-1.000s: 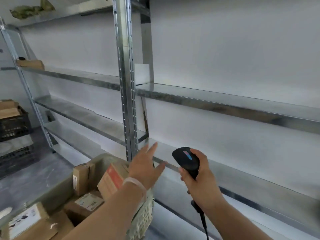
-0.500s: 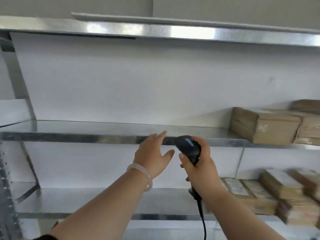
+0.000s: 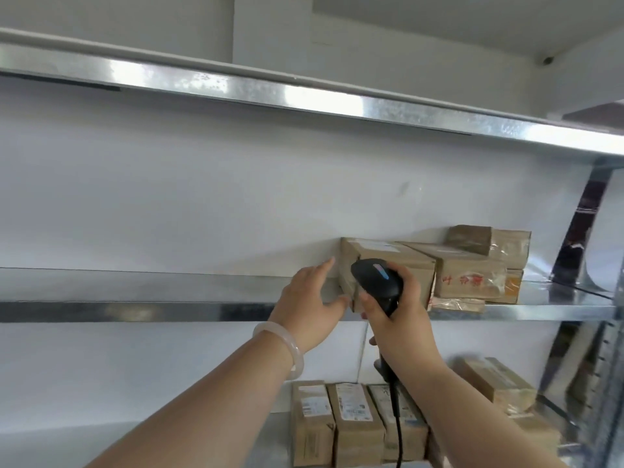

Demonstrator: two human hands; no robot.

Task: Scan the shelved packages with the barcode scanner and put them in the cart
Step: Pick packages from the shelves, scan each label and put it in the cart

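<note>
Head view.

- Middle shelf (image 3: 135, 293): long bare steel run on the left, front lip running straight across. Packages crowd only its right part.
- Nearest box (image 3: 381, 250): leftmost on that shelf, set at an angle, its left end facing the open run, its front corner at the lip.
- Second box (image 3: 469, 275) sits against its right side, red writing on the front. A small box (image 3: 489, 244) is stacked behind on top.
- Left hand (image 3: 310, 305): fingers straight, thumb spread wide, holding nothing. It is at the nearest box's left end, thumb by the lower front corner. Contact cannot be told.
- Bracelet (image 3: 280, 346) on the left wrist.
- Right hand (image 3: 401, 322): fingers wrapped tight round the scanner (image 3: 378, 282) handle. The scanner head is up in front of the nearest box's face. Its cable (image 3: 398, 427) hangs straight down.
- Top shelf (image 3: 236, 86): well above the boxes, with wide open height between.
- Lower boxes (image 3: 354, 423): a row standing side by side on the shelf below, under the right forearm.
</note>
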